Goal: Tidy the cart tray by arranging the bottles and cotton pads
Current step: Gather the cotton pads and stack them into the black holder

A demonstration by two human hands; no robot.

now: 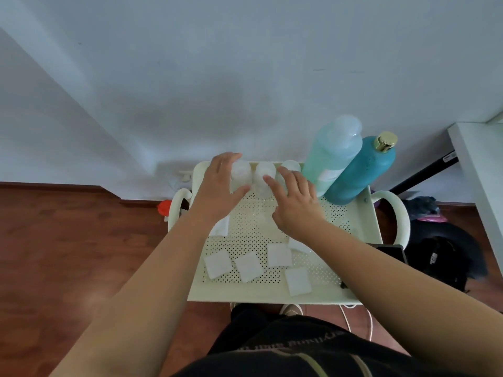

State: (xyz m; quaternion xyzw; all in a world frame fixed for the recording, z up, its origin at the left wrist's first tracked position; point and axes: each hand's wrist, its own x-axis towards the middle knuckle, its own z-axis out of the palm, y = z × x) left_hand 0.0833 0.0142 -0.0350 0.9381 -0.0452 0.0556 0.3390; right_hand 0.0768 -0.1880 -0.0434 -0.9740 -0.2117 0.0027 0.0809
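- Cart tray (313,295): pale, perforated, seen from above; it stands on a wooden floor against a white wall.
- Three small clear bottles (263,172) stand in a row along the far rim.
- Left hand (217,191): fingers spread and curved around the leftmost small bottle (241,171); a firm grasp cannot be confirmed.
- Right hand (295,205): fingers released and extended, resting by the middle and right small bottles.
- Pale green bottle (332,153) and teal bottle (362,172) with gold cap stand in the far right corner, touching.
- Square cotton pads (249,266) lie scattered across the near half.
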